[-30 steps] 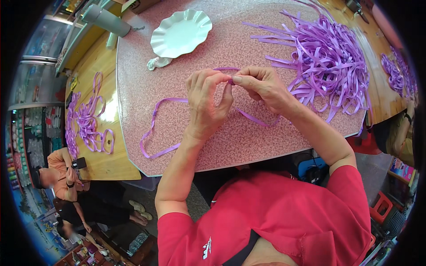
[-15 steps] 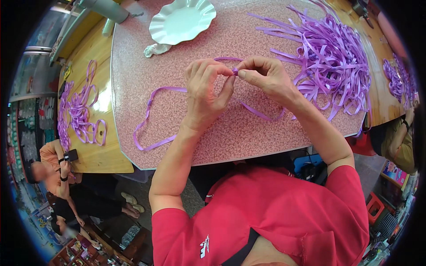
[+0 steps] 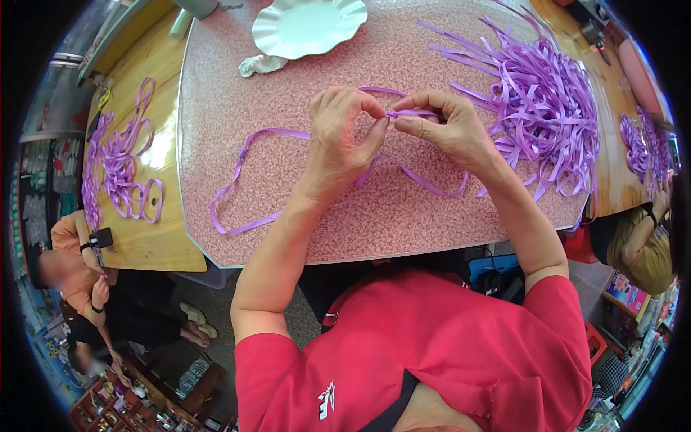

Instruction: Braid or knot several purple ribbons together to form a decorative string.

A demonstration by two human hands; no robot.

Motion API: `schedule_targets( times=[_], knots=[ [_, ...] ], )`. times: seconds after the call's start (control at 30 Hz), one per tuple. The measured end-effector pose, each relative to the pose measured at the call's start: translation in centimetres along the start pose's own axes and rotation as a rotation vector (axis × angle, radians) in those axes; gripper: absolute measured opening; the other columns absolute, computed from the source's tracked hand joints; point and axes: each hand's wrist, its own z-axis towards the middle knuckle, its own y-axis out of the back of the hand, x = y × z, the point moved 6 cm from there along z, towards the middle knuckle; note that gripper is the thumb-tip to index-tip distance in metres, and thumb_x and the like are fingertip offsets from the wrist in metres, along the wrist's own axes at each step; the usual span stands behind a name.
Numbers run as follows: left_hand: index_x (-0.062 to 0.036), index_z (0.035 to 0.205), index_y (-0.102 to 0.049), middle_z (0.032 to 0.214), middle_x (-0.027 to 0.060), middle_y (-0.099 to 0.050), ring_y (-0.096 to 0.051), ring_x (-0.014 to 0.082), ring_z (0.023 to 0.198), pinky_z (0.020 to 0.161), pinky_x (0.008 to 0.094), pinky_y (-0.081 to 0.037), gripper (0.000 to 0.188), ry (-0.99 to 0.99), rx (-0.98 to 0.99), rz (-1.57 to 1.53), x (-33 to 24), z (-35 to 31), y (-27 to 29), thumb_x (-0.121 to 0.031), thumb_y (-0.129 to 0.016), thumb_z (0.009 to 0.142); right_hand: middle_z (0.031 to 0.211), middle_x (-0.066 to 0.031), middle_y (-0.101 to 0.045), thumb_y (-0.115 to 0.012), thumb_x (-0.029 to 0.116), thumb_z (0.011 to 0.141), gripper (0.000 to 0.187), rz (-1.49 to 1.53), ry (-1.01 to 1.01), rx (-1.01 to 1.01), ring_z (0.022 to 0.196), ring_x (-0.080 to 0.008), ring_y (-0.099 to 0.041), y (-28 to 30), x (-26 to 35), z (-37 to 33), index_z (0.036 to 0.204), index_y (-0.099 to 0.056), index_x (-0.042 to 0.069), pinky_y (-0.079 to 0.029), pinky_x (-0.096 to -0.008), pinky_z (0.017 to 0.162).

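Note:
A purple ribbon curves across the pink speckled tabletop in a long loop, mostly left of my hands. Its small knot sits in the gap between my fingertips. My left hand pinches the ribbon at the knot's left side with thumb and forefinger. On the other side, my right hand has its thumb and forefinger closed around the knot's right side, and a short stretch of ribbon runs between those fingers. Part of the loop is hidden behind my left hand and wrist.
A big heap of purple ribbons lies to the right. Beyond my hands are a white scalloped plate and crumpled white tissue. More ribbons rest on the wooden table at left. Other people sit at both sides.
My fingertips have drawn slightly apart, so the knot shows more plainly. A ribbon stretch now appears between my right fingers. The whole view has shifted a little.

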Motion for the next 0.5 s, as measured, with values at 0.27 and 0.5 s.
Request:
schedule_targets(
  times=[0.27, 0.5],
  knots=[
    [-0.0113, 0.089, -0.06, 0.088, 0.0036, -0.061, -0.059, 0.0243, 0.094, 0.092, 0.0403, -0.037, 0.02, -0.065, 0.005, 0.048, -0.5, -0.1, -0.1, -0.007, -0.075, 0.076, 0.087, 0.0006, -0.065, -0.071, 0.019, 0.093, 0.025, 0.081, -0.139, 0.074, 0.082, -0.0046, -0.059, 0.1, -0.5, -0.1, 0.107, -0.07, -0.001, -0.048, -0.0211, 0.072],
    [-0.0115, 0.09, -0.06, 0.088, 0.0031, -0.06, -0.058, 0.0242, 0.094, 0.091, 0.0399, -0.037, 0.021, -0.09, -0.005, 0.053, -0.7, -0.3, 0.0, -0.006, -0.074, 0.076, 0.089, 0.0009, -0.065, -0.074, 0.016, 0.089, 0.024, -0.016, -0.089, 0.049, 0.084, -0.0046, -0.059, -0.1, 0.7, -0.1, 0.106, -0.07, 0.0, -0.048, -0.0202, 0.075]
  ],
)
